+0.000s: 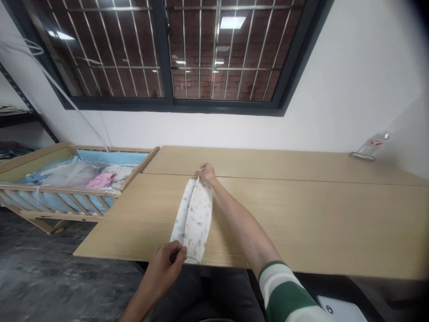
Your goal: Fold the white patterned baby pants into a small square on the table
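A white cloth [198, 219] with a small scattered print lies on the wooden table, folded lengthwise into a long narrow strip with a crease down it. I cannot tell whether it is a garment. My right hand [207, 173] reaches across the table and pinches the cloth's far end. At the near end, by the table's front edge, my left hand [166, 263] has its thumb and fingers closed on the cloth's left side. Its fingertips are partly hidden.
The pale wooden table [301, 214] has a seam across it. A wooden crib [77, 214] with blue lining and clothes stands at its left. A clear bottle [372, 145] leans at the back right. A white device [340, 308] sits below the front edge.
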Motion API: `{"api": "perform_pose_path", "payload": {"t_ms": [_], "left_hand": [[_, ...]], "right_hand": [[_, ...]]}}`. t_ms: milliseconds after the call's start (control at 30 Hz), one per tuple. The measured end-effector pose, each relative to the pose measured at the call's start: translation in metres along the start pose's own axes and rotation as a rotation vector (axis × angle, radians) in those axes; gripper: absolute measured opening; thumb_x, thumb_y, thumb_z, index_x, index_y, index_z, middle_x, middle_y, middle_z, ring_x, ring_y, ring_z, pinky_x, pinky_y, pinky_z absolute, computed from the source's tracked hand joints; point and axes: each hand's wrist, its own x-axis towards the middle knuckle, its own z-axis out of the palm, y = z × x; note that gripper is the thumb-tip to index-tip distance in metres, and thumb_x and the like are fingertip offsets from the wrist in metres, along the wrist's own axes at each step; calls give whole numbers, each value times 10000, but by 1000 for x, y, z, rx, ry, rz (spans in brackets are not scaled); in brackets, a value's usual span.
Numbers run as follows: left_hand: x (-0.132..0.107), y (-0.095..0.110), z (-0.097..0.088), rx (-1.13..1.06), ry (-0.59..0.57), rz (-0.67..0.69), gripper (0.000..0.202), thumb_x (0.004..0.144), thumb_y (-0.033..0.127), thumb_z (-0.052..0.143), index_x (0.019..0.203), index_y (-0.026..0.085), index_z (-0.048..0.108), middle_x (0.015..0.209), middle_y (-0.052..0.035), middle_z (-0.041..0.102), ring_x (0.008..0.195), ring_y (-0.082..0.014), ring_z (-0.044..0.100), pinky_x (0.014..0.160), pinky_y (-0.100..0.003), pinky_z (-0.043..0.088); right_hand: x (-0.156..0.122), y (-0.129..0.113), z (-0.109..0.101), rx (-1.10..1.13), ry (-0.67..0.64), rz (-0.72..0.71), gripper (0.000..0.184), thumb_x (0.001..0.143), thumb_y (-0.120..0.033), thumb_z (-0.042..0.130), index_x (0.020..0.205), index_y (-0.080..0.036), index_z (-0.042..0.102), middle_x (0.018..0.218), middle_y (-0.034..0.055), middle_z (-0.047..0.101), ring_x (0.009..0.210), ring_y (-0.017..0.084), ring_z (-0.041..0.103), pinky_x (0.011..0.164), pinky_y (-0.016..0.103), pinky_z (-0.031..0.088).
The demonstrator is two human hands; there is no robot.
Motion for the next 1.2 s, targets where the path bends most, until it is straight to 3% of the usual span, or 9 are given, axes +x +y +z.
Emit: {"api": "perform_pose_path", "payload": {"t_ms": [233,433,567,667,767,867,967,1067,1200], "left_hand": [[-6,-22,-14,402,59,-85,387,969,400,359,661,215,501,630,-17,612,635,-181,591,616,-296,289],[-17,-15,-16,852,83,-249,404,1000,424,374,802,216,657,797,-92,745,774,-298,717,620,-324,401],[-27,-12,-3,863,279,31,391,1016,448,378,908,210,670,858,-90,746,846,-284,716,729,-375,506],[-31,-15,21,841,424,350,375,1011,396,412,1167,143,641,1106,-136,738,1040,-280,687,897,-395,514],[-32,-23,44,899,501,503,502,986,398,461,1350,60,533,1328,-189,653,1231,-305,610,985,-391,492],[-32,-34,57,985,485,500,488,961,416,501,1303,79,583,1308,-189,665,1231,-337,609,1000,-429,487],[-34,-46,61,1033,406,472,395,950,441,524,1163,147,679,1164,-150,730,1113,-332,666,966,-457,508],[-37,-51,63,1060,371,438,394,944,443,531,1154,156,702,1169,-159,729,1124,-339,662,970,-469,513],[-40,-47,66,1082,390,443,510,929,373,538,1372,126,588,1425,-202,589,1328,-374,535,1023,-474,487]], "right_hand": [[-8,-7,40,-179,-66,-48,320,740,-144,653,1051,-191,596,941,45,654,855,195,625,737,263,486],[-30,-18,43,-296,-174,-148,276,894,-215,561,1168,-180,575,1144,134,673,1035,270,643,843,334,504],[-63,-29,27,-312,-325,-323,349,931,-242,565,1276,-187,570,1320,137,636,1185,279,615,974,348,474],[-107,-35,11,-330,-533,-530,500,940,-369,611,1399,-191,524,1458,143,555,1275,299,577,1064,378,441],[-163,-39,-4,-301,-786,-780,653,982,-551,513,1523,-198,415,1601,141,395,1446,307,415,1168,417,351],[-211,-35,-14,-247,-950,-891,680,1008,-569,452,1597,-267,297,1679,72,235,1543,256,235,1238,385,232],[-238,-22,-18,-238,-1047,-866,652,1031,-537,426,1612,-300,250,1688,48,178,1560,229,172,1257,382,171],[-241,-3,-15,-269,-1056,-818,634,1053,-546,350,1609,-252,268,1675,84,205,1562,227,157,1266,420,135],[-220,19,-7,-347,-916,-795,646,1045,-560,362,1600,-238,294,1675,95,186,1566,247,131,1271,455,90]]}}
